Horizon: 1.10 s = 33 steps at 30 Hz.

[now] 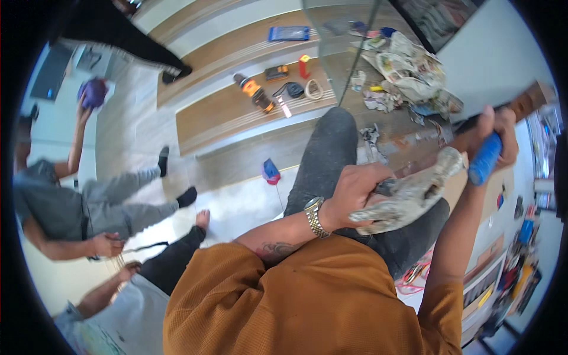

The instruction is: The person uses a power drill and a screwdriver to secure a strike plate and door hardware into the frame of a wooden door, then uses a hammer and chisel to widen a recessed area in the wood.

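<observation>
Crumpled newspaper (408,198), grey and wadded into a long bundle, sits in the person's left hand (355,192), whose fingers are clenched round its near end; the far end of the wad reaches up toward the right hand (494,139). That right hand is closed round a blue-handled tool (485,158), gripping the blue grip with the dark shaft running up and away from it toward a wooden block (532,97) at the upper right. Both hands are held above the person's raised knee in dark grey trousers (331,154). A metal wristwatch (313,216) sits on the left wrist, and the sleeves of an orange-brown shirt (307,302) fill the lower middle.

Beyond the knee, more crumpled newspapers (408,71) lie heaped on a wooden step beside a glass panel (343,35). Further left on the step lie an orange and black power drill (254,92), a red and yellow tool (303,65) and a coil of cord (313,89). At the left, another person in grey clothes (65,204) stands holding something purple (93,92) up high.
</observation>
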Available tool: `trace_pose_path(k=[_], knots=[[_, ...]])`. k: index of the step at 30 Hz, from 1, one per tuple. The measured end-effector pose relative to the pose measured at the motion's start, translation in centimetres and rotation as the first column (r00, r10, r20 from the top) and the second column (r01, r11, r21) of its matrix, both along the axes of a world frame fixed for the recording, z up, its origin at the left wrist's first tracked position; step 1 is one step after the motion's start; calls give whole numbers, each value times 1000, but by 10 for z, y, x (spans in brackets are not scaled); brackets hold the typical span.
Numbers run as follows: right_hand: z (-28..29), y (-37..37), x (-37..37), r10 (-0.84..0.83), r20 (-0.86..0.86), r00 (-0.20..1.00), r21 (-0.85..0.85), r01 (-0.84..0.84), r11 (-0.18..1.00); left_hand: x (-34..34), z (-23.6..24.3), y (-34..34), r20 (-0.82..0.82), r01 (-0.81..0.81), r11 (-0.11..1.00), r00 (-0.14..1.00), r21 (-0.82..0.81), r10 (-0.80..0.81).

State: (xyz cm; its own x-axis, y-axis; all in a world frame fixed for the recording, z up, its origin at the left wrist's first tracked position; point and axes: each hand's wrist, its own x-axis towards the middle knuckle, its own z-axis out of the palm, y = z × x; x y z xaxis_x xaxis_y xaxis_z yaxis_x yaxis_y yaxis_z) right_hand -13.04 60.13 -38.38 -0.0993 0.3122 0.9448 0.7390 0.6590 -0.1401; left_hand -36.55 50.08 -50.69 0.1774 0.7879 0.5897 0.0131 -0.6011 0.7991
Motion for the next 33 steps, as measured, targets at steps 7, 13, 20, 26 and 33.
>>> trace_pose_path(k=[7, 13, 20, 26, 33], knots=[[-30, 1, -31, -14, -32, 999, -118, 10, 993, -78, -34, 28, -329, -265, 964, 908, 33, 261], [-41, 7, -31, -70, 156, 985, -168, 97, 981, -104, -109, 55, -665, -344, 935, 718, -83, 206], [-58, 26, -9, -318, 156, 935, -94, 334, 938, -104, -144, 87, -723, -307, 945, 678, -112, 135], [-61, 49, 26, -273, 383, 882, 156, 229, 961, -103, -158, 109, -723, -304, 944, 680, -129, 120], [-68, 65, -2, -150, 389, 909, 107, 117, 987, -111, -167, 128, -724, -281, 948, 684, -151, 88]])
